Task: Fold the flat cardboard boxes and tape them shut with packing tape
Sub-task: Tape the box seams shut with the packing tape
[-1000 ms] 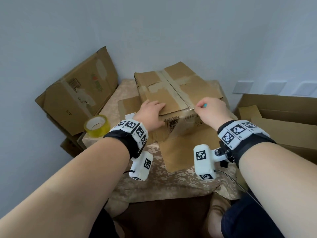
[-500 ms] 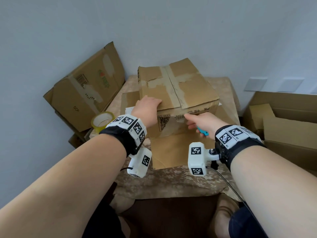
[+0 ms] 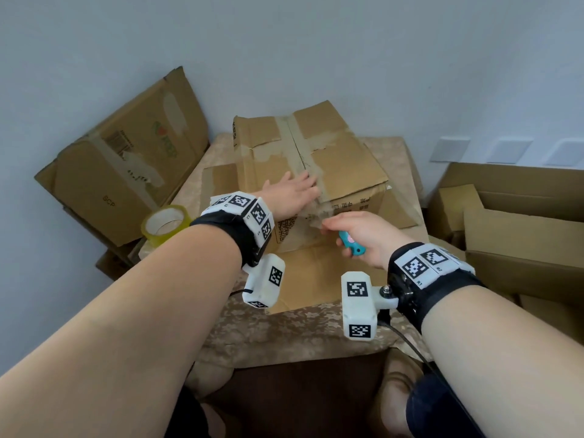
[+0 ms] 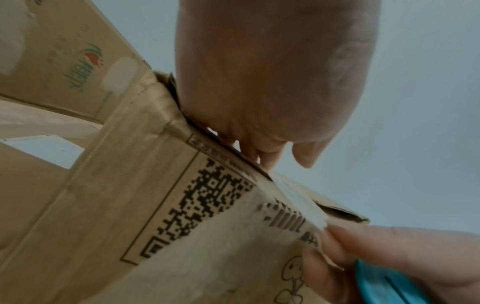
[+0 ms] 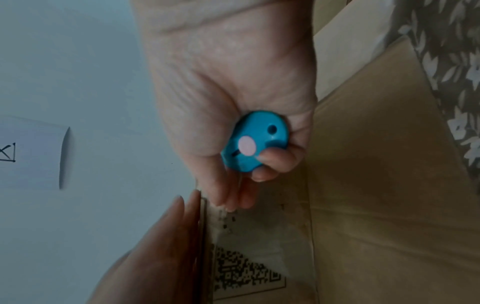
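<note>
A closed brown cardboard box [image 3: 341, 159] stands on the table, old tape marks along its top seam. My left hand [image 3: 300, 189] lies flat on the top at the front edge, fingers straight, beside the seam; the left wrist view shows its palm [image 4: 272, 82] on that edge. My right hand [image 3: 328, 226] is at the box's front face. Thumb and forefinger pinch the loose end of a clear tape strip [image 4: 298, 201] running down from the top edge. Its other fingers curl round a small blue cutter [image 5: 255, 142], also seen from the head [image 3: 349, 243].
A yellowish tape roll [image 3: 166, 224] sits at the table's left corner. A flattened carton [image 3: 126, 165] leans on the wall at left. Open cartons [image 3: 521, 235] stand at right. Flat cardboard [image 3: 309, 279] lies under the box on the floral cloth [image 3: 284, 336].
My right hand dropped from the box's top edge to its front face, with the tape end pinched. My left hand slid right along the top toward the seam and flattened.
</note>
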The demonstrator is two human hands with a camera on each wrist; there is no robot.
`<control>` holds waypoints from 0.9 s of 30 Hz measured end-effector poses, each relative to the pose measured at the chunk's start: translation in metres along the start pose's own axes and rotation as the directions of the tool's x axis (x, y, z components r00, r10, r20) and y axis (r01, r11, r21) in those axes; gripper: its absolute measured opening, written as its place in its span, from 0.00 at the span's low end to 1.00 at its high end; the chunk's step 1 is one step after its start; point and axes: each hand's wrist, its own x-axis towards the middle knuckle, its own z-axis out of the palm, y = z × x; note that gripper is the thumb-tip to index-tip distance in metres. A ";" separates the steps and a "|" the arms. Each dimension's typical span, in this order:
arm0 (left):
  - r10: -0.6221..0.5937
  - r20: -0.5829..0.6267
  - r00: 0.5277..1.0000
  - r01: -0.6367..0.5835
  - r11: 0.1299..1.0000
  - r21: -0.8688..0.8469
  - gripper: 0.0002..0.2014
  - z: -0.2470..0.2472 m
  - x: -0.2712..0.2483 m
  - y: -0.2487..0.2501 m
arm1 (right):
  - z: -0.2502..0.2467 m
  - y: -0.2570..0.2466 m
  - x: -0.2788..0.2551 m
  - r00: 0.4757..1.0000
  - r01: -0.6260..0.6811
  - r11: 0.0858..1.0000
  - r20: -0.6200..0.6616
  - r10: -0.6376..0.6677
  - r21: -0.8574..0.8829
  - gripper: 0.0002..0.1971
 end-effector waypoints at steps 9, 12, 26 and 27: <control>-0.034 -0.104 0.994 0.045 0.993 0.108 0.36 0.014 0.027 -0.006 | -0.002 0.012 0.011 1.000 -0.020 0.999 0.007 0.020 -0.040 0.05; -0.042 -0.106 0.993 0.056 0.989 0.134 0.38 0.013 0.028 -0.007 | -0.004 0.015 0.015 0.999 -0.026 0.999 0.031 0.027 -0.042 0.05; 0.012 -0.034 0.999 -0.002 0.965 0.262 0.48 0.014 0.024 -0.008 | -0.004 0.019 0.014 0.999 -0.022 0.999 0.036 0.023 -0.048 0.06; 0.015 -0.038 0.999 -0.004 0.962 0.273 0.49 0.015 0.024 -0.008 | -0.004 0.019 0.014 0.999 -0.015 0.998 0.028 0.017 -0.057 0.06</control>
